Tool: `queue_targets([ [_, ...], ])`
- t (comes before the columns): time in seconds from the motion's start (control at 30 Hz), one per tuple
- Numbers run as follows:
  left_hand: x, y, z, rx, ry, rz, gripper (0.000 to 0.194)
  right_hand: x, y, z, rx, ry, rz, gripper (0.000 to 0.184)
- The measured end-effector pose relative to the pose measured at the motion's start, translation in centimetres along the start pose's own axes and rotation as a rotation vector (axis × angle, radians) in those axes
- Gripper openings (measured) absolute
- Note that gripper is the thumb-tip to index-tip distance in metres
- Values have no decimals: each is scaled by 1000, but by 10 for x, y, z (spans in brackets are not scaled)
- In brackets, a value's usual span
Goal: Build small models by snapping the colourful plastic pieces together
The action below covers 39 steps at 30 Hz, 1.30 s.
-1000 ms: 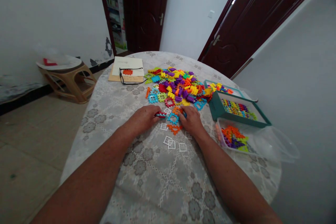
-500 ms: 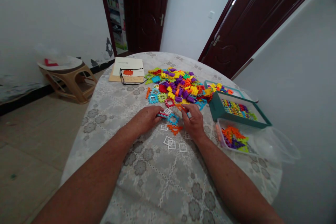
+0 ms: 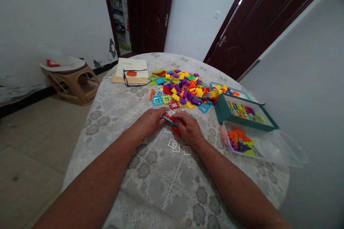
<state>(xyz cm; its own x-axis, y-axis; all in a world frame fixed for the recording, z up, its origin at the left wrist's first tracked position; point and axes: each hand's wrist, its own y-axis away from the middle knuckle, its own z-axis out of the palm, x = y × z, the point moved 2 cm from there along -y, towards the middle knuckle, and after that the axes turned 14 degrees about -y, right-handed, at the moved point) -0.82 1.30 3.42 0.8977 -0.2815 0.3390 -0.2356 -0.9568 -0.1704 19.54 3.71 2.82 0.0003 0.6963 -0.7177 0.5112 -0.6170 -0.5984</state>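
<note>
My left hand (image 3: pixel 152 121) is closed on a small stack of notched plastic building pieces (image 3: pixel 168 117), with red and blue edges showing. My right hand (image 3: pixel 189 127) comes in from the other side, its thumb and fingers pinched at the stack's right end, where a blue piece shows; the fingers hide much of what they grip. Just below them an orange notched piece (image 3: pixel 176 131) is partly covered. White window-lattice pieces (image 3: pixel 176 147) lie nearer to me on the cloth, and a red notched frame (image 3: pixel 174 105) rests beyond the hands.
A heap of mixed building pieces (image 3: pixel 185 87) covers the table's far middle. At right stand a green box (image 3: pixel 220 109) of small coloured pieces and a clear plastic tub (image 3: pixel 225 143) with orange, purple and green pieces. Glasses (image 3: pixel 134 85) lie across papers (image 3: pixel 129 62) at left.
My right hand has lifted from the orange piece beside the blue frame and moved left to the stack. My left hand has stayed nearly in place, still holding the stack.
</note>
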Motion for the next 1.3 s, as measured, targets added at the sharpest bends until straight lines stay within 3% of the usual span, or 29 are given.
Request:
queue_targets([
  [0.1, 1, 0, -3, -21, 25, 24, 39, 0, 1, -5, -2, -11, 24, 28],
  [0.2, -1, 0, -8, -29, 5, 39, 25, 0, 3, -14, 29, 179, 22, 28],
  [0.33, -8, 1, -12, -22, -8, 20, 17, 5, 8, -20, -120, 484, 159, 26],
  [0.43, -9, 1, -12, -31, -22, 19, 16, 9, 11, -19, -184, 565, 274, 30],
  [0.57, -6, 0, -9, -33, -28, 38, 17, 12, 11, -19, -93, 453, 275, 36],
  [0.7, -4, 0, -8, -41, -22, 34, 20, 13, 10, -21, -2, 261, 221, 23],
  [0.9, -2, -3, -6, -32, -62, 48, 22, 13, 6, -17, 132, 247, 196, 20],
  [1.13, 6, -5, -5, -50, -146, 53, 24, 9, -2, -2, 112, 170, 165, 19],
  [1.3, 6, -7, -6, -47, -177, 41, 22, 4, 0, -3, 82, 77, 184, 17],
])
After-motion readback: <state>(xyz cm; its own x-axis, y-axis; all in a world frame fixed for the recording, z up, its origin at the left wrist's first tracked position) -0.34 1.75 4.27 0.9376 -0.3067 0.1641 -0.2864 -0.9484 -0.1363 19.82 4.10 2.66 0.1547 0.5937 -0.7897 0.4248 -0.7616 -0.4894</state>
